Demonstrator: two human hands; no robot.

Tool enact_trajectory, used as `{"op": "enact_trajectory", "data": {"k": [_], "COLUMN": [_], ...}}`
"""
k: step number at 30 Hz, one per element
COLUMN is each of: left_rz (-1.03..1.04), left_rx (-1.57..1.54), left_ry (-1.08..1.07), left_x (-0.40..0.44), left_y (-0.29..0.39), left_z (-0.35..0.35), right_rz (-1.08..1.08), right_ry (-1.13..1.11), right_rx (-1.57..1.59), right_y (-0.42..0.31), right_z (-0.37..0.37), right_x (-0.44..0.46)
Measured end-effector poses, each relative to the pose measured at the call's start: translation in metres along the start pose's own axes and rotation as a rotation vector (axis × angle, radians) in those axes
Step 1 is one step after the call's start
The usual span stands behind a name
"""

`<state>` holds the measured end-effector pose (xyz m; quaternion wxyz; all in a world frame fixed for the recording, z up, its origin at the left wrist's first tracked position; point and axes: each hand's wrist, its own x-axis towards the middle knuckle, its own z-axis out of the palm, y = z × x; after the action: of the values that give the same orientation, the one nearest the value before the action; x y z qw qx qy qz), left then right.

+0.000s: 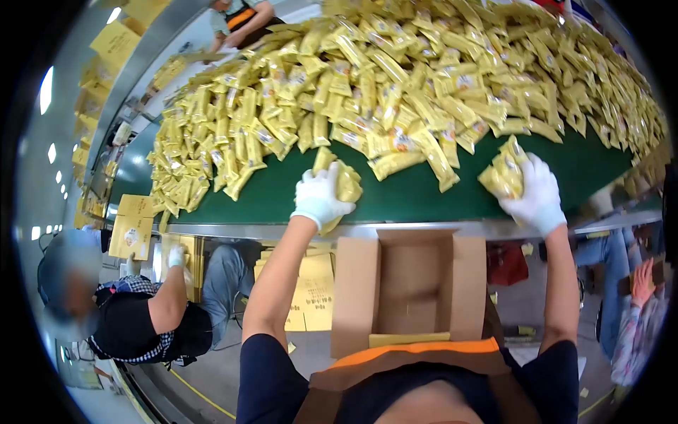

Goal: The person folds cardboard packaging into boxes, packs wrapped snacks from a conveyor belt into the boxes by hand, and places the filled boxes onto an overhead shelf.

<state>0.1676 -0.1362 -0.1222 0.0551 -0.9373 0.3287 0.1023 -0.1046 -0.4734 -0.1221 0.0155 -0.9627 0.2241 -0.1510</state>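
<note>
Both my hands wear white gloves and reach over the near edge of a green conveyor belt (pixel 268 191). Closed around a few yellow snack packets (pixel 348 182) is my left hand (pixel 319 194). My right hand (pixel 535 189) grips another bunch of yellow packets (pixel 506 173) further right. A large heap of the same shiny yellow packets (pixel 395 85) covers the belt beyond my hands. Below the belt edge, between my arms, an open cardboard box (pixel 417 283) stands with its flaps spread; I see no packets inside it.
At left, a person (pixel 169 311) in white gloves handles a yellow carton (pixel 132 230). Flattened yellow cartons (pixel 311 290) lean below the belt beside my box. Another person (pixel 244 21) works across the belt, and one more (pixel 635 304) stands at the right edge. A metal rail (pixel 402 230) edges the belt.
</note>
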Motion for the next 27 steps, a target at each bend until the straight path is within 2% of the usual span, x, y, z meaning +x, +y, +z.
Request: {"op": "enact_trajectory", "data": {"k": [2, 4, 5, 8, 12, 13, 14, 16, 17, 18, 19, 20, 21, 23, 24, 26, 27], "left_rz": [-0.003, 0.083, 0.071, -0.04, -0.091, -0.105, -0.122, -0.137, -0.129, -0.12, -0.123, -0.096, -0.026, 0.114, 0.177, 0.334, 0.46], "left_rx": [-0.033, -0.121, -0.162, -0.114, -0.142, -0.158, -0.171, -0.27, -0.351, -0.43, -0.489, -0.586, -0.645, -0.79, -0.879, -1.324, -1.27], "left_ry": [0.188, 0.295, 0.28, 0.016, -0.073, -0.049, -0.024, 0.045, 0.082, 0.118, 0.18, 0.222, 0.321, 0.439, 0.465, 0.229, 0.133], "left_x": [-0.002, -0.008, -0.011, -0.015, -0.015, -0.016, -0.018, -0.019, -0.02, -0.022, -0.024, -0.033, -0.04, -0.062, -0.08, -0.127, -0.144], "left_y": [-0.013, -0.013, -0.013, -0.008, -0.008, -0.006, -0.005, -0.008, -0.014, -0.021, -0.027, -0.028, -0.029, -0.022, -0.012, 0.022, 0.034], "left_z": [0.04, 0.047, 0.047, 0.035, 0.026, 0.028, 0.03, 0.031, 0.033, 0.035, 0.039, 0.029, 0.019, -0.009, -0.031, -0.077, -0.092], "right_rz": [0.095, 0.104, 0.088, 0.068, 0.139, 0.17, 0.19, 0.266, 0.105, -0.185, -0.462, -0.804, -0.918, -1.007, -0.954, -0.752, -0.699], "right_ry": [-0.151, -0.171, -0.226, -0.366, -0.54, -0.46, -0.339, -0.478, -0.694, -0.712, -0.674, -0.419, -0.417, -0.541, -0.797, -1.112, -1.172], "right_rx": [-0.054, -0.033, -0.04, -0.091, 0.011, 0.23, 0.703, 1.543, 1.53, 1.349, 1.181, 0.818, 0.34, 0.07, 0.043, 0.235, 0.283], "right_y": [0.012, 0.016, 0.012, -0.001, -0.005, 0.005, 0.014, -0.034, -0.054, -0.081, -0.107, -0.14, -0.166, -0.193, -0.205, -0.214, -0.213], "right_z": [0.03, 0.043, 0.035, 0.016, 0.004, 0.012, 0.019, -0.047, -0.079, -0.092, -0.106, -0.109, -0.105, -0.07, -0.062, -0.043, -0.032], "right_x": [-0.006, -0.011, -0.011, -0.016, -0.002, 0.0, 0.0, -0.006, -0.009, -0.014, -0.019, -0.025, -0.038, -0.058, -0.053, -0.051, -0.061]}}
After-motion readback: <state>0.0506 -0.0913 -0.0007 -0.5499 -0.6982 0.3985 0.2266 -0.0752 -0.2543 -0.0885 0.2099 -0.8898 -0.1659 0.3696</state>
